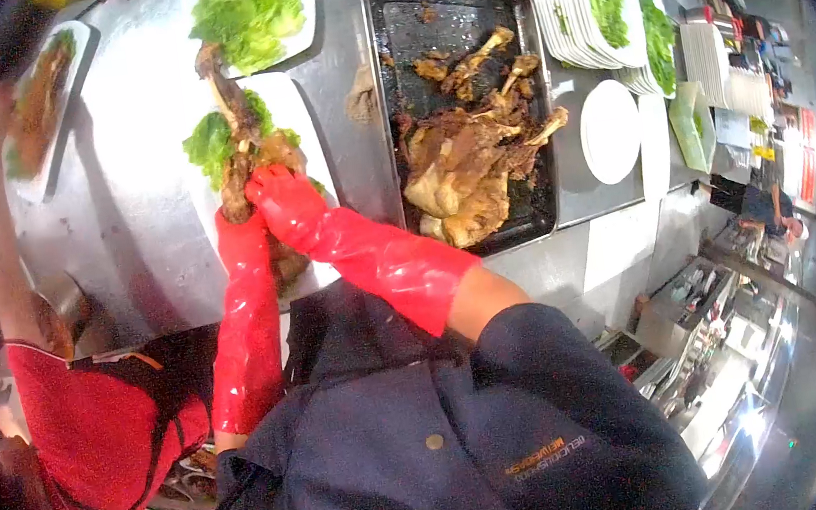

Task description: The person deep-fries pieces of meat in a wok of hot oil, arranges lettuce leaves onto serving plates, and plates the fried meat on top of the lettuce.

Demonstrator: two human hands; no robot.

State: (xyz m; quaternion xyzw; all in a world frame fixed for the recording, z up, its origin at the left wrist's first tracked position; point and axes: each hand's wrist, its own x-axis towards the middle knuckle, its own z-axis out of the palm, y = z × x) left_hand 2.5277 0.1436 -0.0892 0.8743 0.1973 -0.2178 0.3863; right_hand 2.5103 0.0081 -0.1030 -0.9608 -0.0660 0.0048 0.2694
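Observation:
Both my hands wear long red rubber gloves over a white plate [297, 106] with lettuce and roasted meat. A long browned leg bone with meat [237, 123] lies across the plate and lettuce [207, 149], its bare end past the far rim. My left hand [243, 241] is closed round the near, meaty end of the bone. Just to its right, my right hand [286, 196] has its fingers curled against a piece of meat [280, 152] beside the bone. Its fingertips are partly hidden.
Right of the plate, a dark baking tray [407, 28] holds several roasted legs. Beyond are stacked white plates [556, 11] with lettuce and a round white dish [610, 131]. Another lettuce plate [250, 16] sits farther back. At left, a person in red [95, 422] reaches towards a filled plate [71, 77].

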